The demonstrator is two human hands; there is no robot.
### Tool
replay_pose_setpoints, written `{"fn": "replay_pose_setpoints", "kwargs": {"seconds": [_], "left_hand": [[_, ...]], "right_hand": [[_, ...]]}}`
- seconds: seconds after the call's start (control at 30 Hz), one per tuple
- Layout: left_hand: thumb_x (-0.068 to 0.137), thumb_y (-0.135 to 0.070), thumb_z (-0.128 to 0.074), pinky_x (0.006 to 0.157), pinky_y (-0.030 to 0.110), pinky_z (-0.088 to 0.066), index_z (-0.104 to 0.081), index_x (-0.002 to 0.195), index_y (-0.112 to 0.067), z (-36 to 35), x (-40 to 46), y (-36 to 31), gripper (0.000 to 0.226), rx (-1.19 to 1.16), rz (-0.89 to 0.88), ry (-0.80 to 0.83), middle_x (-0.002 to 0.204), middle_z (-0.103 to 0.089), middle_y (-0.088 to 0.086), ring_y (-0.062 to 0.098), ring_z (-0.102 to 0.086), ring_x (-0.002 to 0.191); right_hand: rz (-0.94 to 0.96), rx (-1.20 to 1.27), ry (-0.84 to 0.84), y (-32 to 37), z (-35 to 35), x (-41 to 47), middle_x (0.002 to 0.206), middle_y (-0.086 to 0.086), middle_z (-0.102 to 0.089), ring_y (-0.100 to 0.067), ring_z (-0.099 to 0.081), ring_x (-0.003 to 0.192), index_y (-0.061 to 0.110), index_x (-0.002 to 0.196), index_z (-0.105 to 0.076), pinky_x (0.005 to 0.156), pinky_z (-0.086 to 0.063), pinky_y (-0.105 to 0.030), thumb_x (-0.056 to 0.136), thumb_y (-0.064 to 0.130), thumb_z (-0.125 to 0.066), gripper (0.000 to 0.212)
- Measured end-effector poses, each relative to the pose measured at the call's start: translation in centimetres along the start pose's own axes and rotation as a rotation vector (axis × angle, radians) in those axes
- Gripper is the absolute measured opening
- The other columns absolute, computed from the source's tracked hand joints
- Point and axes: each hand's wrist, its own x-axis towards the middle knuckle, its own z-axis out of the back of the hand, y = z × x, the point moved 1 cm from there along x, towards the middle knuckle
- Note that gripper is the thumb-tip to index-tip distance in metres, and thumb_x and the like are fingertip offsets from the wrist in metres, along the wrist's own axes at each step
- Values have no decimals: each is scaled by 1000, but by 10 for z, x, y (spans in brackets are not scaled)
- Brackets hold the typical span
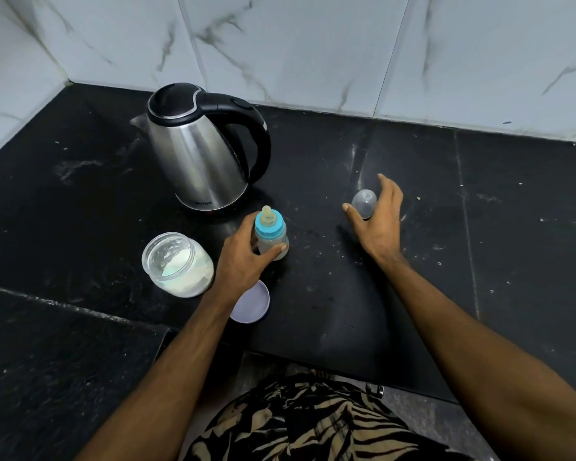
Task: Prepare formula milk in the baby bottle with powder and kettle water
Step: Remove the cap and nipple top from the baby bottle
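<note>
Left of your left hand (243, 257) stands the open powder jar (177, 264), the kettle (203, 144) beyond it; that hand grips the upright baby bottle (270, 235). Your right hand (378, 221) is spread; the clear cap (364, 202) stands between thumb and fingers, contact unclear.

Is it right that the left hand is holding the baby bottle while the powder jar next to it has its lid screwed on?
Not quite. The left hand does hold the baby bottle, but the powder jar is open; its lid lies on the counter beside it, as the head view shows.
</note>
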Motion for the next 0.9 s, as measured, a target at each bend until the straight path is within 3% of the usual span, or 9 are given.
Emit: {"fn": "replay_pose_setpoints", "kwargs": {"seconds": [0.1, 0.23, 0.33, 0.43, 0.5, 0.6, 0.8, 0.9], "left_hand": [[82, -24, -81, 94, 7, -44, -47, 141, -19, 0, -1, -1, 68, -10, 13, -9, 129, -56, -15, 3, -55, 120], [82, -26, -82, 91, 18, -52, -55, 135, -23, 0, -4, -2, 59, -64, 48, -29, 118, -68, -16, -1, -65, 108], [85, -24, -77, 85, 15, -52, -56, 135, -25, 0, -5, -2, 54, -19, 63, -62, 109, -67, -21, -6, -65, 101], [86, -18, -74, 84, 14, -51, -57, 134, -24, 0, -3, -2, 51, 34, 58, -81, 111, -66, -16, 4, -65, 104], [86, -12, -74, 78, 4, -46, -58, 134, -19, 0, -2, -4, 52, 37, 51, -74, 110, -64, -14, 4, -63, 100], [85, -11, -75, 79, 2, -45, -56, 136, -15, 3, -1, -4, 54, 31, 30, -49, 112, -64, -12, 2, -62, 100], [85, -19, -77, 89, 19, -54, -55, 138, -17, 5, 1, -2, 57, 14, 18, -19, 119, -69, -6, 9, -67, 108], [85, -24, -77, 93, 32, -57, -54, 138, -21, 4, 2, 0, 58, 6, 2, -19, 121, -70, -6, 8, -67, 109]], "right_hand": [[165, 85, -37, 35, -3, -19, 135, 6, -41, -14, -45, 127, 9, 139, -44, 107, -41, -29, 87, 33, -73, 64], [296, 201, 229, 86, -21, -57, 129, -1, -55, -6, -51, 119, 9, 134, -51, 101, -40, -16, 86, 33, -74, 58], [258, 236, 364, 104, -42, -73, 129, 3, -56, -3, -53, 117, 16, 134, -51, 101, -44, -19, 82, 33, -78, 62], [215, 271, 319, 108, -56, -76, 124, 7, -60, -6, -57, 113, 19, 130, -53, 99, -49, -32, 78, 29, -81, 60], [167, 284, 293, 111, -58, -74, 119, 11, -62, -4, -60, 109, 19, 133, -50, 97, -51, -29, 79, 27, -80, 63], [128, 304, 300, 113, -59, -73, 114, 19, -61, -2, -62, 106, 22, 139, -42, 93, -51, -22, 79, 26, -80, 71], [159, 337, 331, 108, -58, -66, 107, 23, -63, 5, -63, 102, 19, 127, -45, 87, -52, -15, 78, 20, -82, 61], [180, 341, 385, 104, -55, -57, 107, 15, -67, -3, -66, 102, 16, 118, -44, 88, -55, -22, 76, 15, -83, 57]]}}
